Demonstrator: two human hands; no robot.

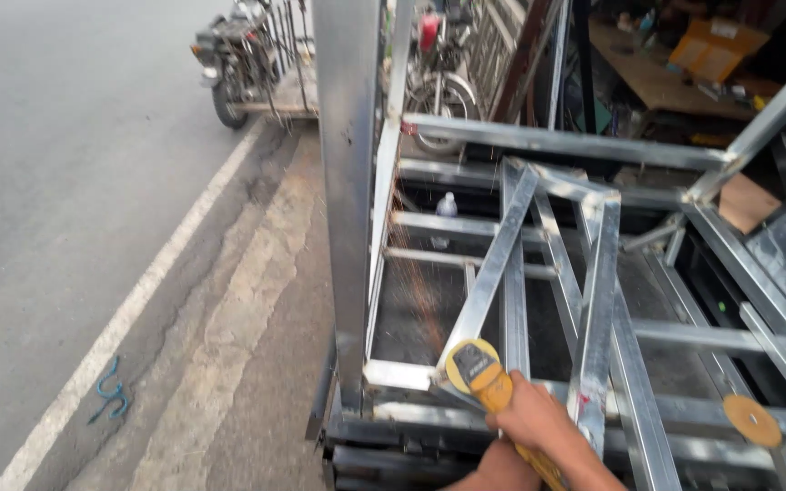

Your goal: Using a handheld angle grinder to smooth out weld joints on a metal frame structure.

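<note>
Head view, looking down at a steel frame (539, 264) made of square tube, sitting right at the roadside. Bottom middle of the picture there's a yellow angle grinder (487, 380) pressed against the lower end of a slanted bar (493, 264) — its head sits right at the joint with the bottom rail, and a thin spray of orange sparks (416, 273) shoots up and left of it. The right hand (534, 420) is wrapped tight around the grinder body. The left hand (502, 471) is just below it at the bottom edge, mostly cut off, so I can't tell if it's gripping anything.

A loose orange disc (750, 420) lies on a rail at lower right. A plastic bottle (446, 207) stands behind the frame, mid picture. Upper left — a parked motorbike (229, 64) by the grey road (56, 200) with its white line (138, 291).
</note>
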